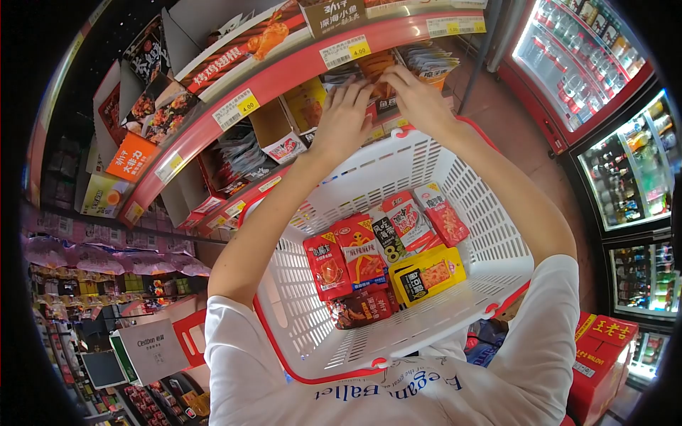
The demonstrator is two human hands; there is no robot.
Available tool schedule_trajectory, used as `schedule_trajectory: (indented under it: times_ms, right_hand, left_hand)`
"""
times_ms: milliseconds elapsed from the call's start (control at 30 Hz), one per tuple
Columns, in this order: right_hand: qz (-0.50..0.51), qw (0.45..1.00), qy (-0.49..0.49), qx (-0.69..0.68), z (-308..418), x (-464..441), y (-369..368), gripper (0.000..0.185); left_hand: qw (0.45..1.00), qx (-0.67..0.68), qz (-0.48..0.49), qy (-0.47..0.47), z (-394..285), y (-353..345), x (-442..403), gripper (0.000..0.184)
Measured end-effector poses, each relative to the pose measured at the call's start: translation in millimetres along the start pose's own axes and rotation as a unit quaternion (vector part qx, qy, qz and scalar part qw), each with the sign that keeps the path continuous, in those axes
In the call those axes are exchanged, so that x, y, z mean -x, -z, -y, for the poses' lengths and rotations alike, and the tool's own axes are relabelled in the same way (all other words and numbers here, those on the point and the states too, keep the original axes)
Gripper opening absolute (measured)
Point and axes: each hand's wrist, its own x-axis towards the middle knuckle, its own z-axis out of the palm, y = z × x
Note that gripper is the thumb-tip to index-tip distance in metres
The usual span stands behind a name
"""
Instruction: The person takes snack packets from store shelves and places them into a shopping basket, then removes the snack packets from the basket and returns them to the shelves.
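Note:
Both hands reach into the snack shelf beyond the basket. My left hand (346,117) rests over the packet boxes, its fingers stretched and slightly apart, with no held thing visible. Close beside it, my right hand (415,99) bends its fingers onto an orange-brown snack packet (376,65); the fingertips partly hide the contact. Below the hands, between my forearms, is a white shopping basket (490,266) with a red rim. Inside lie several snack packs, including a yellow pack (444,273), a red pack (361,248) and a dark brown-red pack (362,309).
A red shelf edge (298,71) with price tags curves above the lower boxes. Lit drink fridges (582,57) stand at the right. A red carton (600,362) sits at lower right. Hanging purple packs (99,259) and more shelving fill the left.

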Motion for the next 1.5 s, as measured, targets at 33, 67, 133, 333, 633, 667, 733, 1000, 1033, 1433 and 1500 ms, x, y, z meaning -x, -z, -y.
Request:
schedule_trajectory:
  times_ms: [33,67,133,333,633,667,733,1000,1033,1433,1500]
  right_hand:
    - [-0.001,1.0,-0.004,0.002,-0.4,0.2,-0.6,0.041]
    - [-0.001,1.0,-0.004,0.002,-0.1,0.3,-1.1,0.041]
    - [-0.051,0.999,0.001,0.016,0.0,0.5,-1.9,0.044]
    - [-0.019,0.999,-0.038,-0.019,-3.9,0.3,-4.1,0.038]
    - [-0.07,0.992,-0.067,-0.081,-9.7,2.8,-5.5,0.027]
    - [-0.07,0.992,-0.067,-0.08,-11.5,3.0,-6.8,0.027]
    - [-0.103,0.982,-0.1,-0.127,-13.9,3.0,-10.4,0.029]
    - [-0.125,0.985,-0.097,-0.071,1.7,2.0,2.2,0.04]
    - [-0.128,0.986,-0.084,-0.067,1.0,2.6,2.7,0.042]
    - [-0.079,0.996,0.031,-0.034,-10.0,0.4,-9.2,0.04]
    - [-0.084,0.996,0.023,-0.031,-14.5,1.3,-15.1,0.04]
  left_hand:
    - [1.0,-0.01,0.0,-0.004,-0.2,-0.6,0.2,0.061]
    - [1.0,-0.009,0.0,-0.004,-0.9,-0.1,0.4,0.061]
    - [1.0,-0.001,0.003,0.0,-2.4,0.8,0.4,0.061]
    - [0.999,0.032,-0.004,0.01,-2.1,-0.9,1.0,0.062]
    - [1.0,0.027,0.0,0.016,-3.3,-0.4,0.7,0.062]
    - [1.0,0.027,0.0,0.016,-3.2,-0.4,0.3,0.062]
    - [0.999,0.029,0.004,0.017,-2.8,0.0,0.1,0.063]
    - [1.0,0.026,-0.004,0.008,-2.3,-2.9,2.0,0.062]
    - [1.0,0.026,-0.004,0.006,-2.2,-3.2,2.1,0.061]
    - [1.0,0.022,0.001,0.008,-4.7,-2.7,3.6,0.061]
    - [1.0,0.023,0.0,0.004,-4.2,-3.5,4.0,0.06]
